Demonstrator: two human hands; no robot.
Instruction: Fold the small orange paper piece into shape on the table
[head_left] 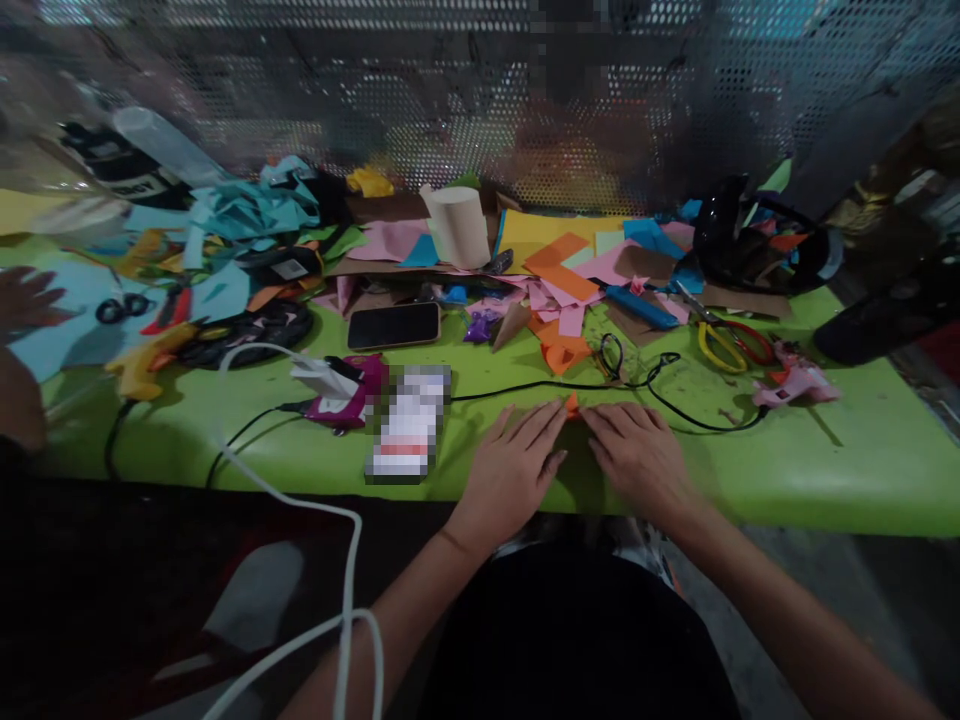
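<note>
A small piece of folded orange paper (572,405) shows between the fingertips of my two hands, low over the green tabletop. My left hand (514,465) holds it from the left, palm down, with the fingers close together and the thumb bent under. From the right, my right hand (641,455) has its fingertips on the same paper. Most of the paper is hidden under the fingers. Just beyond my hands runs a black cord (525,388), and a larger orange paper piece (564,355) lies past it.
Left of my hands are a lit phone (411,425), a dark phone (394,325) and a magenta power strip (349,395). Scissors (724,345) and a pink glue gun (795,385) lie right. Paper scraps (562,265) crowd the back. Another person's hand (30,300) is far left.
</note>
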